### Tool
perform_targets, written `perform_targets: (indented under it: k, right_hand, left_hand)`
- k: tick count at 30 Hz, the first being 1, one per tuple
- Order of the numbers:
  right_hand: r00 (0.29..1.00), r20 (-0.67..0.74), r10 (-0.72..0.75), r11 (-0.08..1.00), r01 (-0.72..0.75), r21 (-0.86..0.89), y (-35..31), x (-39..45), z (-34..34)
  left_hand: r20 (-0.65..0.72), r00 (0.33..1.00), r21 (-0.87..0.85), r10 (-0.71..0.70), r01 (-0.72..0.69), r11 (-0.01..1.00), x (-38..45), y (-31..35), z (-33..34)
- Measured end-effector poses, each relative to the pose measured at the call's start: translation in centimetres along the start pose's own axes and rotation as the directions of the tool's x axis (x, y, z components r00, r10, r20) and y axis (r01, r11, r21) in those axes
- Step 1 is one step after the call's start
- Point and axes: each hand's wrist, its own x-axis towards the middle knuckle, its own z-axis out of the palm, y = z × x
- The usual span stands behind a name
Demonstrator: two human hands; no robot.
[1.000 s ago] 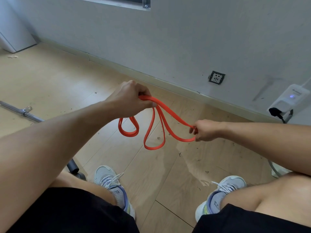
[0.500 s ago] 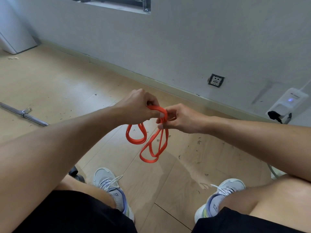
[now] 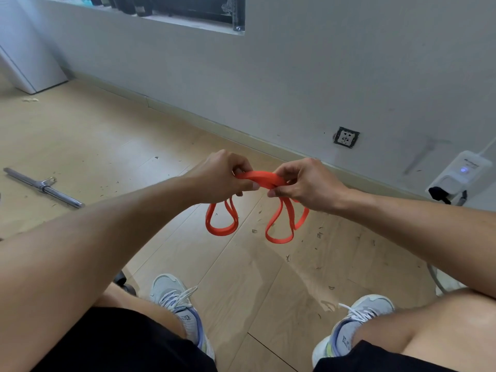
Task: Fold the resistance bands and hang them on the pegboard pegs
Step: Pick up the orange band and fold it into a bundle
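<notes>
I hold the orange band [image 3: 264, 179] in front of me over the wood floor [image 3: 88, 135], above my shoes [image 3: 175, 296]. My left hand [image 3: 220, 175] is closed on its left part, fingers curled round the bunched strands. My right hand [image 3: 308, 183] pinches the right part between thumb and fingers. A short flat stretch runs between my fists, and loops hang below each hand. A steel bar [image 3: 43, 187] lies on the floor to my left
</notes>
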Motion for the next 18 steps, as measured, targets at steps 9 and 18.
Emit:
perform_targets:
  k: [9, 18]
  right_hand:
    - [0.998, 0.054, 0.026, 0.999, -0.027, 0.025, -0.37, -0.18, 0.20]
    - [0.990, 0.111, 0.085, 0.996, -0.085, -0.008, -0.67, -0.13, 0.58]
  left_hand:
    - [-0.045, 0.999, -0.056, 0.018, -0.020, 0.998, -0.24, 0.02, -0.13]
    - [-0.012, 1.000, -0.059, 0.023, -0.024, 0.998, -0.50, 0.19, -0.14]
